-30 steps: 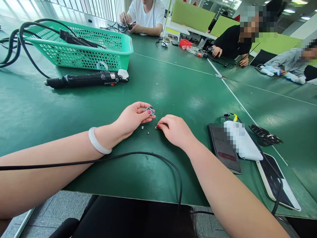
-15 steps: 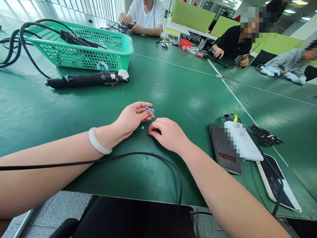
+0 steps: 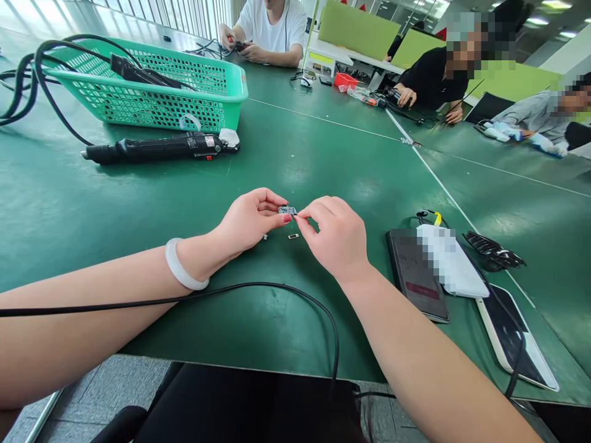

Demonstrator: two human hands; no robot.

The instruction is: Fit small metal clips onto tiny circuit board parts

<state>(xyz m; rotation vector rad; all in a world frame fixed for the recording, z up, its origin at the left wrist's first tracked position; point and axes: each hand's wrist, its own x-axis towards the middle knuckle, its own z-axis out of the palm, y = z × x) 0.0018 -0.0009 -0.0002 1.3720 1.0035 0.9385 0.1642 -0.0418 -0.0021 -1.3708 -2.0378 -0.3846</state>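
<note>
My left hand (image 3: pixel 247 221), with a white bangle on the wrist, pinches a small grey-and-black piece like a circuit board (image 3: pixel 287 210) between thumb and fingers. My right hand (image 3: pixel 339 237) is closed in a pinch at the right edge of that piece. A tiny dark bit shows at its fingertips, too small to name. Just below the hands, a small rectangular part with a pale rim (image 3: pixel 293 236) lies on the green table (image 3: pixel 221 344). A tiny silvery bit (image 3: pixel 265 236) lies by my left thumb, partly hidden.
A black electric screwdriver (image 3: pixel 157 149) lies before a green plastic basket (image 3: pixel 152 101) holding another black tool. A black cable (image 3: pixel 258 285) crosses the near side. Phones (image 3: pixel 418 277) and black glasses (image 3: pixel 494 249) lie at right. Several people sit across the table.
My right hand has risen from the table to the piece in my left hand. The rectangular part is now visible on the table. My left hand has shifted slightly, turning the piece.
</note>
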